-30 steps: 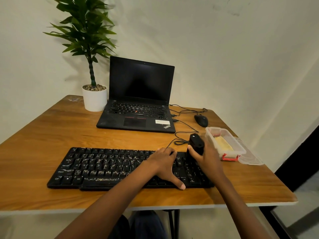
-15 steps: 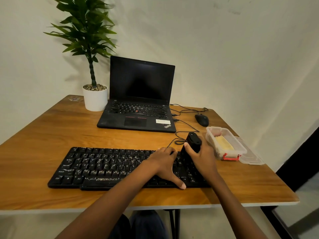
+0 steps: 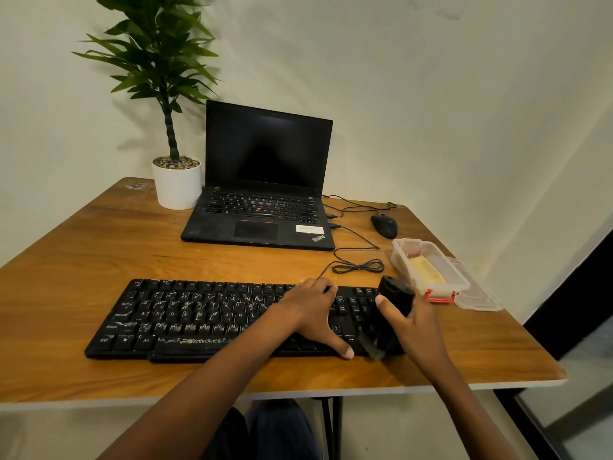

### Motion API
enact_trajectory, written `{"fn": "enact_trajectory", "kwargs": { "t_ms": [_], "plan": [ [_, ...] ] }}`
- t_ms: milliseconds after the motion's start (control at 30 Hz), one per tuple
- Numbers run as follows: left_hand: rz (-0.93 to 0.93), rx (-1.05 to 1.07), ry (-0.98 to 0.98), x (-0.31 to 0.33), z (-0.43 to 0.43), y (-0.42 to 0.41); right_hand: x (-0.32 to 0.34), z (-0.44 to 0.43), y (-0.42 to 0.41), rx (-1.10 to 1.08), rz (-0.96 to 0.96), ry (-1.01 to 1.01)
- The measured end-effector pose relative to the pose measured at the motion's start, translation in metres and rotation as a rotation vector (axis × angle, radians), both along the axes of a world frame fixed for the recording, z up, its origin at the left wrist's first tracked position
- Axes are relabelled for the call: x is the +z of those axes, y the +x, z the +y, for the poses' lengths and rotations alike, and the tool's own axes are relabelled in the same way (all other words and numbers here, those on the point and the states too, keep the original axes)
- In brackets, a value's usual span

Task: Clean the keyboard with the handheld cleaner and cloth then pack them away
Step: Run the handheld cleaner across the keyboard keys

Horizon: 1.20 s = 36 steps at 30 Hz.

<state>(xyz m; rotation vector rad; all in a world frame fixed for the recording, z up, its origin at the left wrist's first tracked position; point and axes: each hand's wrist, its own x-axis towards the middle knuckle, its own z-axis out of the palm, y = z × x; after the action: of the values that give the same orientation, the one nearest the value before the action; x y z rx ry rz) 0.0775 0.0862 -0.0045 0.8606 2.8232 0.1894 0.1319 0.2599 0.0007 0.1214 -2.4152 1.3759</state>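
Left hand (image 3: 313, 310) flat, fingers spread, pressing black full-size plastic keyboard (image 3: 205, 318); right hand (image 3: 413, 322) grips black handheld cleaner (image 3: 394, 298) over keyboard's right end.

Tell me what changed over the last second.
The right hand, gripping the handheld cleaner throughout, drew it toward the person along the right end of the keyboard; its lower tip now blurs near the front edge. The left hand stayed flat on the keys; the laptop, mouse, clear box, yellow cloth and plant did not move.
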Motion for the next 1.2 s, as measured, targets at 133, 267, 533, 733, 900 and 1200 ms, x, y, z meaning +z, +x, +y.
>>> {"fn": "enact_trajectory", "kwargs": {
  "t_ms": [133, 267, 533, 733, 900, 1200],
  "plan": [
    [0.005, -0.010, 0.005, 0.000, -0.001, 0.000, 0.001, 0.009, -0.006, -0.086, 0.045, 0.131],
    [0.008, -0.008, 0.004, 0.000, -0.001, 0.001, -0.003, -0.004, -0.003, -0.058, 0.074, 0.070],
    [0.019, -0.019, 0.003, 0.000, -0.001, 0.002, 0.002, 0.011, -0.027, -0.107, 0.011, 0.101],
    [0.006, -0.008, 0.001, 0.001, 0.000, 0.002, 0.003, -0.010, -0.085, -0.168, 0.055, 0.309],
    [0.006, 0.003, -0.002, 0.001, 0.000, 0.001, 0.006, -0.023, -0.064, -0.148, 0.094, 0.335],
    [0.007, 0.004, 0.010, 0.002, 0.000, 0.002, 0.005, -0.002, -0.003, -0.058, -0.048, 0.248]
  ]
}}
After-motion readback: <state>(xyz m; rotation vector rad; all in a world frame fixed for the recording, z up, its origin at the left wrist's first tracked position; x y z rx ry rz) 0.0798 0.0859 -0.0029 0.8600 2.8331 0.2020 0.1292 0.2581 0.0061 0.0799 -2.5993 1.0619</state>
